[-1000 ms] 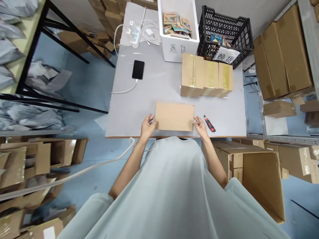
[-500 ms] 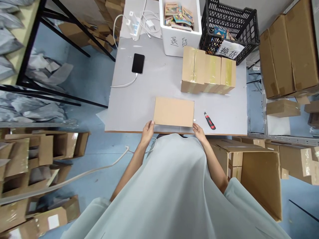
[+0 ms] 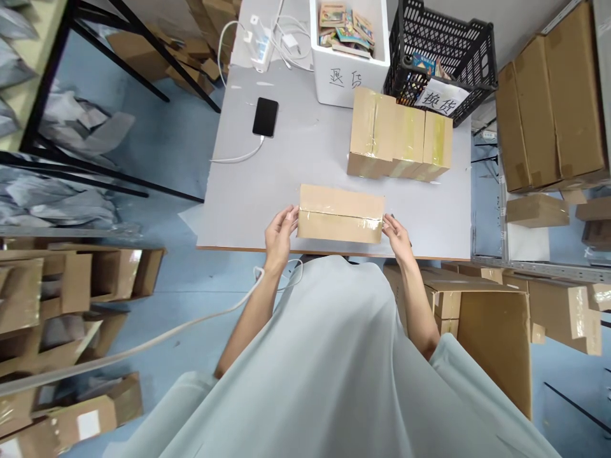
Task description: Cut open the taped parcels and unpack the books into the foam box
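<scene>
A small brown cardboard box (image 3: 340, 205) is held near the front edge of the table, with a taped seam running along the face turned to me. My left hand (image 3: 280, 230) grips its left end, thumb on the near side. At the right end, my right hand (image 3: 395, 235) has its fingers against the box's side. Mostly covered by my right hand is a red and black utility knife; only dark bits of it show. Farther back stand several taped cardboard boxes (image 3: 400, 137) in a row.
On the grey table (image 3: 248, 216) lie a black phone (image 3: 265, 117) on a white cable and a power strip (image 3: 261, 54). A white bin (image 3: 351, 83) and a black crate (image 3: 442, 63) hold books. A large open carton (image 3: 494, 343) stands below right; shelves flank both sides.
The box has been turned over between my hands, from a plain face to a face with a taped seam. Both hands moved up slightly, and my right hand now covers most of the knife.
</scene>
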Demonstrator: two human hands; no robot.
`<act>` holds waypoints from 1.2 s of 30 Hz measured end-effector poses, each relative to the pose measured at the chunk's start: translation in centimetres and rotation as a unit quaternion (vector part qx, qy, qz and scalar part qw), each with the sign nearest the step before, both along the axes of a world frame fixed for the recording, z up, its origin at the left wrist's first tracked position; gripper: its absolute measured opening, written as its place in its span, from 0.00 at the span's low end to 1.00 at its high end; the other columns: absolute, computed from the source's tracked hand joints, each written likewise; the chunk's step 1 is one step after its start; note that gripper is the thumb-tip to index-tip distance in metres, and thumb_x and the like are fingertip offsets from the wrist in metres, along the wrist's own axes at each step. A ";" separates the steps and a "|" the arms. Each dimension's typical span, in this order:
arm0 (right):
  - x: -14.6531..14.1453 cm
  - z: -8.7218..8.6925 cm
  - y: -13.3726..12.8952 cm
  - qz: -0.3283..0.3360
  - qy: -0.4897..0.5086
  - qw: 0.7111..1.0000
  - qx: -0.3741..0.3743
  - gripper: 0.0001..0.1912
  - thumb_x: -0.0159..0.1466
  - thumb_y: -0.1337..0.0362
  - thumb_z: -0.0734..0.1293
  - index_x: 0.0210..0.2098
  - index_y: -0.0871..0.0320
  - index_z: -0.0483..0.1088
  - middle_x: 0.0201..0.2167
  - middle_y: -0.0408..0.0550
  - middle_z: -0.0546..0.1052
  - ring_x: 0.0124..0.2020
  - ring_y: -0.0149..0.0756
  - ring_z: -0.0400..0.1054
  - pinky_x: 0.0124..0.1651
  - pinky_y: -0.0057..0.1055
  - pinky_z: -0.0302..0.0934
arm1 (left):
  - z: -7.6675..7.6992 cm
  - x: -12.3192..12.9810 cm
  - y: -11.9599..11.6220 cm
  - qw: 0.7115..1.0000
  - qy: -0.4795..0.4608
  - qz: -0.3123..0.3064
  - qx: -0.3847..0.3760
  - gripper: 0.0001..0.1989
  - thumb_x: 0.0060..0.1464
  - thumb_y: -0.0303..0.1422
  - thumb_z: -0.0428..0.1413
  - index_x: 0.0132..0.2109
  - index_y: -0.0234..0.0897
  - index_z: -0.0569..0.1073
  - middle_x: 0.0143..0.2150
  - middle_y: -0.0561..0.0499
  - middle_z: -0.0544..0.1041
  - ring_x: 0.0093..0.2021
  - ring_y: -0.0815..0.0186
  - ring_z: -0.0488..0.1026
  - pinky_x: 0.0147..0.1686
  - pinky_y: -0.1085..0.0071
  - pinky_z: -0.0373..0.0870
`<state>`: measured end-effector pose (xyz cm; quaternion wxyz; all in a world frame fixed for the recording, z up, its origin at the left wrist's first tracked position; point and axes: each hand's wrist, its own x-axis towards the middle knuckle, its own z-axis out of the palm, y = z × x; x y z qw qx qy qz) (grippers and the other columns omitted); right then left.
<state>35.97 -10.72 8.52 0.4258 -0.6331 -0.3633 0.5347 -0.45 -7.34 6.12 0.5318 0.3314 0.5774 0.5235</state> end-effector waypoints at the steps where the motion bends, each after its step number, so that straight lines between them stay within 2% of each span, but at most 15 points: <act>1: 0.0 0.0 0.2 0.003 0.002 1.000 -0.008 0.48 0.64 0.34 0.80 0.74 0.55 0.77 0.78 0.60 0.75 0.82 0.59 0.66 0.84 0.57 0.60 | 0.0 0.2 0.1 1.000 0.000 -0.002 -0.007 0.38 0.67 0.63 0.66 0.68 0.37 0.80 0.71 0.32 0.82 0.74 0.46 0.80 0.76 0.46 0.74; 5: -0.6 -1.2 0.3 0.012 0.015 0.999 -0.031 0.50 0.64 0.34 0.79 0.76 0.54 0.75 0.80 0.61 0.72 0.82 0.60 0.66 0.82 0.58 0.63 | -1.2 0.6 0.4 0.998 0.032 -0.013 -0.046 0.35 0.70 0.58 0.66 0.70 0.39 0.78 0.76 0.33 0.78 0.79 0.48 0.74 0.80 0.49 0.69; 8: -0.7 -2.4 0.2 0.015 0.018 0.999 -0.027 0.47 0.67 0.36 0.78 0.78 0.51 0.73 0.82 0.58 0.68 0.84 0.57 0.63 0.82 0.56 0.63 | -2.5 0.5 0.4 0.997 0.059 -0.019 -0.044 0.33 0.71 0.55 0.65 0.72 0.39 0.78 0.77 0.35 0.77 0.81 0.49 0.71 0.82 0.51 0.66; 12: -0.1 -4.2 0.1 -0.007 0.022 0.999 -0.048 0.43 0.70 0.39 0.75 0.77 0.53 0.73 0.81 0.61 0.70 0.78 0.57 0.72 0.79 0.56 0.67 | -4.5 0.1 0.0 0.995 0.082 0.009 -0.062 0.31 0.76 0.54 0.57 0.72 0.37 0.77 0.75 0.32 0.79 0.78 0.47 0.75 0.80 0.47 0.69; 14: 0.0 -5.2 0.0 -0.019 0.018 0.997 -0.078 0.40 0.70 0.42 0.75 0.75 0.54 0.75 0.80 0.63 0.72 0.75 0.57 0.75 0.78 0.57 0.69 | -5.6 0.0 -0.3 0.990 0.102 0.022 -0.095 0.28 0.78 0.47 0.54 0.73 0.35 0.76 0.75 0.31 0.78 0.77 0.48 0.76 0.79 0.46 0.69; 16: -0.1 -6.3 -0.1 -0.020 0.011 0.994 -0.110 0.36 0.70 0.46 0.75 0.73 0.55 0.77 0.79 0.63 0.73 0.75 0.57 0.75 0.78 0.58 0.69 | -6.7 0.1 -0.4 0.984 0.122 0.022 -0.132 0.28 0.73 0.37 0.55 0.75 0.34 0.74 0.76 0.30 0.77 0.77 0.49 0.76 0.80 0.47 0.68; 18: -0.5 -7.2 -0.2 -0.009 0.007 0.991 -0.133 0.33 0.68 0.52 0.74 0.70 0.55 0.78 0.76 0.62 0.77 0.75 0.56 0.75 0.78 0.59 0.68 | -7.6 0.5 -0.3 0.979 0.131 0.011 -0.158 0.34 0.64 0.28 0.57 0.76 0.33 0.73 0.76 0.30 0.77 0.77 0.49 0.76 0.80 0.47 0.68; 21: -1.2 -8.0 -0.1 0.019 0.011 0.992 -0.128 0.32 0.65 0.57 0.72 0.68 0.53 0.80 0.69 0.56 0.84 0.75 0.52 0.75 0.80 0.58 0.65 | -8.3 1.3 0.1 0.978 0.129 -0.010 -0.166 0.40 0.52 0.23 0.57 0.73 0.32 0.76 0.72 0.31 0.80 0.73 0.47 0.80 0.79 0.47 0.69; 24: -1.2 -8.1 -0.1 0.040 0.014 0.994 -0.096 0.32 0.65 0.55 0.73 0.67 0.53 0.81 0.66 0.54 0.86 0.74 0.52 0.77 0.83 0.58 0.61 | -8.2 1.8 0.7 0.978 0.132 -0.019 -0.161 0.37 0.50 0.24 0.57 0.68 0.32 0.80 0.67 0.35 0.85 0.70 0.47 0.82 0.79 0.46 0.70; 27: -0.7 -7.6 0.0 0.054 0.006 0.996 -0.070 0.33 0.65 0.50 0.75 0.67 0.54 0.82 0.67 0.57 0.85 0.76 0.54 0.75 0.84 0.58 0.58 | -7.6 1.4 1.2 0.980 0.137 -0.018 -0.144 0.31 0.54 0.28 0.58 0.65 0.34 0.82 0.66 0.38 0.86 0.70 0.47 0.81 0.79 0.46 0.69; 32: 0.3 -6.0 1.1 0.046 -0.007 0.999 -0.019 0.40 0.67 0.41 0.76 0.71 0.57 0.79 0.75 0.61 0.77 0.81 0.56 0.69 0.86 0.55 0.55 | -5.6 0.3 2.5 0.983 0.156 0.011 -0.094 0.32 0.61 0.35 0.59 0.71 0.37 0.79 0.66 0.39 0.86 0.72 0.49 0.79 0.79 0.51 0.69; 36: 0.6 -4.7 2.7 0.059 -0.024 0.998 0.004 0.41 0.70 0.39 0.74 0.74 0.56 0.77 0.79 0.59 0.74 0.83 0.54 0.65 0.88 0.52 0.53 | -4.1 0.3 3.6 0.984 0.163 -0.003 -0.074 0.32 0.66 0.41 0.60 0.73 0.34 0.79 0.71 0.37 0.82 0.76 0.49 0.76 0.81 0.51 0.67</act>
